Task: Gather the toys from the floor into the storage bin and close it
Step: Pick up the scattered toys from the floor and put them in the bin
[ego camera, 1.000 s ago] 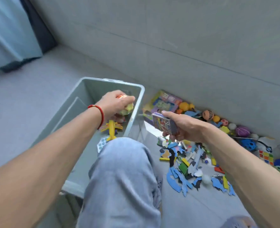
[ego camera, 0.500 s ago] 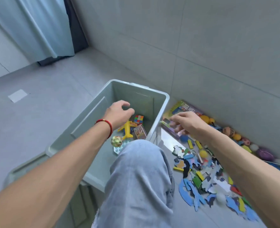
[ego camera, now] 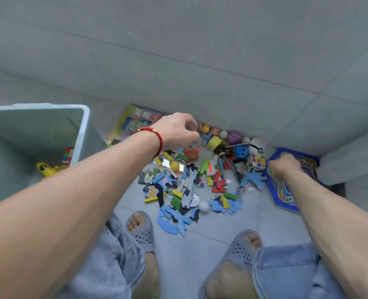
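The grey storage bin [ego camera: 84,126] stands open at the left, with a yellow toy plane [ego camera: 47,168] and a colour cube [ego camera: 68,155] inside. A pile of foam puzzle pieces and blocks [ego camera: 189,184] covers the floor by the wall. Small balls, among them an orange ball [ego camera: 205,129] and a purple ball [ego camera: 234,137], lie along the wall. My left hand [ego camera: 178,130], with a red bracelet, hovers over the balls, fingers curled downward; whether it holds anything is hidden. At the right, my right hand [ego camera: 283,167] curls on the near edge of a blue game board [ego camera: 286,193].
A yellow picture box [ego camera: 133,121] lies flat between the bin and the pile. A blue holed ball [ego camera: 241,151], a white colour-patched cube [ego camera: 257,161] and a white ball [ego camera: 204,206] sit in the pile. My slippered feet [ego camera: 141,229] stand just in front. The grey wall closes the far side.
Both hands left the bin. The left hand swung right to the balls by the wall. The right hand, holding a small box a second ago, now sits on the blue board.
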Action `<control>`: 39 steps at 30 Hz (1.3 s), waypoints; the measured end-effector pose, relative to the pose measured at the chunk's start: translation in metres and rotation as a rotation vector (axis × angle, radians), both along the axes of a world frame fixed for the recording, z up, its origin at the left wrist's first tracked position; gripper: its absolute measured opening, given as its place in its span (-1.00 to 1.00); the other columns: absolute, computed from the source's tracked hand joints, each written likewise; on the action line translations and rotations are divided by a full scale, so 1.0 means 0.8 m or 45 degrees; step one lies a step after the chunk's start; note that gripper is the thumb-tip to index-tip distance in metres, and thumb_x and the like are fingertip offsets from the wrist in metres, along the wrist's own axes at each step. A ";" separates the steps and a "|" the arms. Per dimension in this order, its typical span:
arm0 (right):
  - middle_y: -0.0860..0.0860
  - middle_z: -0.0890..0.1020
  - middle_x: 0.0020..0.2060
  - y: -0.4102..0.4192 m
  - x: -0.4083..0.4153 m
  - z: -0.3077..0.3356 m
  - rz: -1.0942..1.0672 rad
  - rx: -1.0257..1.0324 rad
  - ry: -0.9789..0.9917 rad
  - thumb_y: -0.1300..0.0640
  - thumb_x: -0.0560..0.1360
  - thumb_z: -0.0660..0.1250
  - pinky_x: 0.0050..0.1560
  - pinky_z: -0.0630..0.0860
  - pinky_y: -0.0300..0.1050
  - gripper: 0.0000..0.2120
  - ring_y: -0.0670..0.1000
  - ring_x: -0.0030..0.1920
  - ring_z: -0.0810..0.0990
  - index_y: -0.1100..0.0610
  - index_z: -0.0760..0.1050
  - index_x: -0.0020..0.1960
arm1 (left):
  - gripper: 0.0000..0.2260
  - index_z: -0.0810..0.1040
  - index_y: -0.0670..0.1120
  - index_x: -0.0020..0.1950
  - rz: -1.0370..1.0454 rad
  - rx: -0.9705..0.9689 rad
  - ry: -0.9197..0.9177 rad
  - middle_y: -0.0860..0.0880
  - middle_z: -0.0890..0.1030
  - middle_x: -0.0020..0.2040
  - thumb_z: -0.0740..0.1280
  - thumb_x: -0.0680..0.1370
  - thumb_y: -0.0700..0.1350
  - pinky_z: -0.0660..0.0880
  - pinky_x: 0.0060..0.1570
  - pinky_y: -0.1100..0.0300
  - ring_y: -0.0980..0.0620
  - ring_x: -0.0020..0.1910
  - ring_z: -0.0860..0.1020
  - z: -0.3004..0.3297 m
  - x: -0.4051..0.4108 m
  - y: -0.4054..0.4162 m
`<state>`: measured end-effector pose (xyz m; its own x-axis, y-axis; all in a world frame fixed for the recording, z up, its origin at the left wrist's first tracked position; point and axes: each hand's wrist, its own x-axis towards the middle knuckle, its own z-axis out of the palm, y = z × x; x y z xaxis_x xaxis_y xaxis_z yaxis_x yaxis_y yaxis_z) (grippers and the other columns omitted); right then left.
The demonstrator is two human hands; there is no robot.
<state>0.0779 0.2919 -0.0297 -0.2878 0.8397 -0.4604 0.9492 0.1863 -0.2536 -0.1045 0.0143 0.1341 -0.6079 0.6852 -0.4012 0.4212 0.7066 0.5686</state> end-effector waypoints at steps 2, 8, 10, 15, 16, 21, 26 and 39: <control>0.28 0.62 0.13 0.015 0.027 -0.035 -0.014 -0.056 -0.081 0.06 0.50 0.35 0.06 0.53 0.00 -0.63 0.27 0.11 0.60 0.30 0.52 0.18 | -0.63 0.51 0.03 0.36 -0.102 -0.068 -0.009 -0.02 0.59 0.24 0.30 0.55 -0.02 0.46 0.07 0.22 -0.03 0.14 0.55 -0.016 0.003 0.039; 0.23 0.59 0.18 0.028 0.028 -0.107 0.099 -0.052 -0.101 -0.03 0.50 0.41 0.09 0.52 0.05 -0.56 0.27 0.19 0.56 0.22 0.50 0.25 | -0.62 0.47 0.09 0.41 -0.206 -0.145 -0.093 -0.03 0.51 0.38 0.28 0.58 -0.04 0.46 0.29 0.08 -0.07 0.29 0.51 -0.054 0.008 0.117; 0.25 0.55 0.19 0.031 0.010 -0.127 0.112 -0.044 -0.055 -0.10 0.47 0.43 0.10 0.53 0.07 -0.47 0.28 0.20 0.55 0.25 0.45 0.24 | -0.62 0.46 0.12 0.41 -0.227 -0.158 -0.110 -0.03 0.51 0.38 0.26 0.59 -0.07 0.46 0.21 0.15 -0.06 0.27 0.52 -0.065 0.009 0.128; 0.28 0.42 0.34 0.044 -0.047 -0.162 0.002 -0.072 0.088 -0.09 0.49 0.43 0.28 0.47 0.16 -0.29 0.31 0.33 0.44 0.30 0.27 0.43 | -0.60 0.41 0.18 0.42 -0.228 -0.220 -0.166 -0.03 0.57 0.27 0.24 0.58 -0.05 0.55 -0.16 0.25 0.01 0.00 0.65 -0.088 0.007 0.136; 0.28 0.43 0.34 0.047 -0.053 -0.168 -0.014 -0.081 0.087 -0.07 0.49 0.43 0.28 0.46 0.14 -0.29 0.30 0.34 0.44 0.31 0.25 0.43 | -0.59 0.40 0.19 0.43 -0.230 -0.229 -0.169 -0.03 0.56 0.29 0.24 0.58 -0.05 0.55 -0.15 0.25 0.02 0.00 0.65 -0.092 0.006 0.135; 0.26 0.55 0.19 0.046 -0.047 -0.172 -0.150 0.022 0.173 -0.05 0.43 0.43 0.14 0.53 0.09 -0.41 0.30 0.20 0.53 0.29 0.36 0.30 | -0.58 0.37 0.16 0.45 -0.196 -0.301 -0.179 -0.06 0.57 0.32 0.27 0.59 0.00 0.48 0.01 0.20 0.03 0.07 0.61 -0.102 -0.006 0.129; 0.12 0.65 -0.02 0.015 -0.037 -0.130 -0.666 -0.155 0.824 -0.12 0.46 0.28 -0.01 0.53 0.02 -0.56 0.19 0.03 0.62 0.19 0.51 0.16 | -0.51 0.38 0.08 0.47 -0.131 -0.283 -0.208 -0.06 0.54 0.32 0.35 0.53 -0.03 0.54 0.16 0.08 -0.05 0.15 0.58 -0.109 -0.007 0.152; 0.16 0.57 0.24 0.058 -0.094 -0.109 -0.089 -0.200 0.499 0.02 0.55 0.39 0.04 0.42 -0.18 -0.61 0.14 0.16 0.57 0.14 0.52 0.32 | -0.36 0.41 0.01 0.46 0.039 -0.092 0.115 -0.01 0.58 0.05 0.52 0.42 0.03 0.61 -0.11 0.20 0.03 -0.05 0.61 -0.122 -0.009 0.171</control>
